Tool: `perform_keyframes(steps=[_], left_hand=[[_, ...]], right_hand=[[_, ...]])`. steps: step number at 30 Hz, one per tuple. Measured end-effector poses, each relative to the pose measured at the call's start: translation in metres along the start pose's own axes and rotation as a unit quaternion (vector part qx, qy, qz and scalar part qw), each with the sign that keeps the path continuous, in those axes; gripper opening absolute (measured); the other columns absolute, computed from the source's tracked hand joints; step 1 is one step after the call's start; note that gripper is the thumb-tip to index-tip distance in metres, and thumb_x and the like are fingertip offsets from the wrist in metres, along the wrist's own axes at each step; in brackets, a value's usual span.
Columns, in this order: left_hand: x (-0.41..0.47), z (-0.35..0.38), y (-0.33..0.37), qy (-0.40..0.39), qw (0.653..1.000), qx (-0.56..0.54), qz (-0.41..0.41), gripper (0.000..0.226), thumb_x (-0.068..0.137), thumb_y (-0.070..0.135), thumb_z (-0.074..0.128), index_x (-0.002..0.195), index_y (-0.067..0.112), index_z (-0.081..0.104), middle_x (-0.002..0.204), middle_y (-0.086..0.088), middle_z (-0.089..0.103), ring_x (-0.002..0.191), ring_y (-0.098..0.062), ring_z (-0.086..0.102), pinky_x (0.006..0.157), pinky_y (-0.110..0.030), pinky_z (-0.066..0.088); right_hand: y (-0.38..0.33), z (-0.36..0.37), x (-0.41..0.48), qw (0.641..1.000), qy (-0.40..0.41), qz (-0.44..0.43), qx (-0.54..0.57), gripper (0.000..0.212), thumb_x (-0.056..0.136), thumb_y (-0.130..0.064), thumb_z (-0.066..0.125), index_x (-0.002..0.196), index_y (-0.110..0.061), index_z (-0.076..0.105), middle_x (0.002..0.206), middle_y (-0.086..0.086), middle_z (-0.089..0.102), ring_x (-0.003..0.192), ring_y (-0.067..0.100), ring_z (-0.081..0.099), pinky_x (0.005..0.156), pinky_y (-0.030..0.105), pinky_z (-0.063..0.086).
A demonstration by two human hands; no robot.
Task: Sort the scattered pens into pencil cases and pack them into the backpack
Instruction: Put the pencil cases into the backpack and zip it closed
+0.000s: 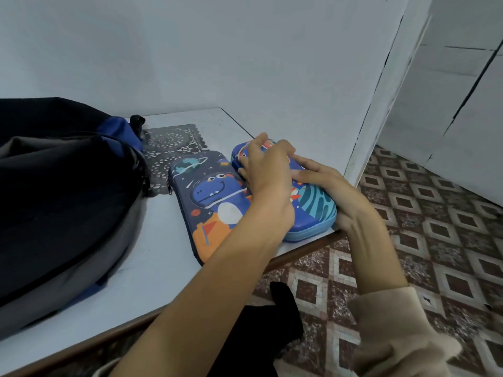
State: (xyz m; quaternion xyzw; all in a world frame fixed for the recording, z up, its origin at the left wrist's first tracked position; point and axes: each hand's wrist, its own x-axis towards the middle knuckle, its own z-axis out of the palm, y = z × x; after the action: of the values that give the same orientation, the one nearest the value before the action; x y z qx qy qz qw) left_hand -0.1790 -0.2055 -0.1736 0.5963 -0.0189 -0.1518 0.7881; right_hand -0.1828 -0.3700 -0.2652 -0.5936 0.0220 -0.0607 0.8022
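The left hand (268, 172) curls its fingers over the far end of the light-blue pencil case (313, 213), and the right hand (326, 186) presses flat on its lid. This case lies farther from the backpack (54, 186) than the dark pencil case (206, 200). Both cases look closed and no loose pens show, so packing them likely remains.

a soft beige sleeve (400, 330) sits bunched on the right forearm.

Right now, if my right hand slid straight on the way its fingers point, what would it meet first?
Probably your left hand, on the same light blue pencil case just ahead of the right hand; depth is unclear.
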Motion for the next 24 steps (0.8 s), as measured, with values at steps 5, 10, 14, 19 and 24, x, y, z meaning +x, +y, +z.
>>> perform_keyframes(steps=[5,10,14,19,24], left_hand=[[0.002,-0.009,0.003,-0.045,0.998,-0.016,-0.031,0.046,0.078,0.017,0.063,0.122,0.029,0.057,0.124,-0.004,0.058,0.107,-0.027,0.061,0.070,-0.031,0.049],[-0.013,-0.012,0.017,-0.094,0.994,-0.035,0.047,0.041,0.075,0.017,0.063,0.115,0.027,0.057,0.108,-0.005,0.064,0.084,-0.024,0.064,0.061,-0.030,0.050],[-0.026,-0.024,0.028,-0.085,0.980,0.022,0.177,0.055,0.065,0.027,0.058,0.119,0.029,0.055,0.110,-0.004,0.065,0.094,-0.024,0.067,0.078,-0.039,0.058],[-0.047,-0.059,0.036,-0.045,0.949,0.088,0.300,0.066,0.072,0.041,0.059,0.135,0.030,0.043,0.141,-0.009,0.049,0.131,-0.031,0.048,0.104,-0.055,0.042],[-0.058,-0.126,0.054,-0.003,0.941,0.079,0.330,0.057,0.077,0.025,0.061,0.132,0.023,0.049,0.131,-0.007,0.057,0.120,-0.027,0.057,0.100,-0.051,0.047]], right_hand=[[-0.048,0.066,-0.042,0.997,0.060,0.032,-0.045,0.065,0.074,-0.010,0.069,0.136,-0.009,0.051,0.113,0.017,0.069,0.088,0.025,0.070,0.073,0.033,0.059],[-0.068,0.069,-0.043,0.995,0.095,-0.008,-0.003,0.064,0.074,-0.009,0.067,0.136,-0.004,0.051,0.119,0.019,0.066,0.092,0.025,0.069,0.078,0.033,0.059],[-0.090,0.094,-0.052,0.994,0.091,-0.055,0.000,0.060,0.076,-0.012,0.067,0.134,-0.003,0.052,0.126,0.022,0.062,0.101,0.029,0.065,0.088,0.038,0.056],[-0.093,0.148,-0.057,0.996,0.008,-0.088,0.011,0.045,0.084,-0.013,0.061,0.127,-0.002,0.059,0.124,0.022,0.063,0.112,0.036,0.061,0.100,0.046,0.049],[-0.071,0.215,-0.052,0.994,-0.053,-0.077,0.053,0.045,0.084,-0.009,0.060,0.127,0.003,0.056,0.121,0.026,0.063,0.102,0.034,0.063,0.095,0.043,0.052]])
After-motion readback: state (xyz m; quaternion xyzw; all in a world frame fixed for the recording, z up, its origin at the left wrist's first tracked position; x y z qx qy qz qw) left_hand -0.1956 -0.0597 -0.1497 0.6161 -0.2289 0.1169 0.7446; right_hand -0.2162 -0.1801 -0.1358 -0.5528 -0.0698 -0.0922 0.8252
